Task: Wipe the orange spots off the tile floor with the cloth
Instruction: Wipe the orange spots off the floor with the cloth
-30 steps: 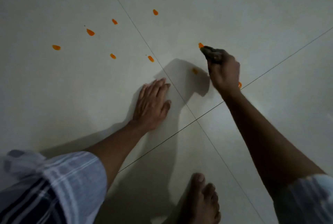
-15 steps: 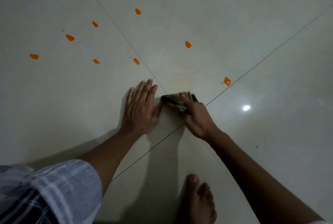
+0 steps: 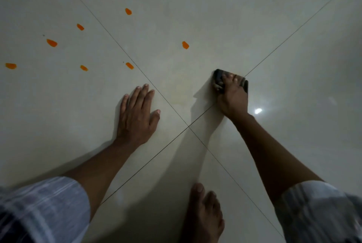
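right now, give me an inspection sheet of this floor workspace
surface: pale glossy tile floor, thin grout lines crossing near centre; faint yellowish smear between the hands; light glare at right.
job's things: dark cloth pressed on the floor along a grout line; seven orange spots visible, from far left to the one nearest the cloth.
clutter: nothing seen.
hands: left hand flat on the tile, fingers straight; right hand grips the cloth.
cables: nothing seen.
surroundings: bare foot at the bottom edge; striped sleeves at both lower corners.
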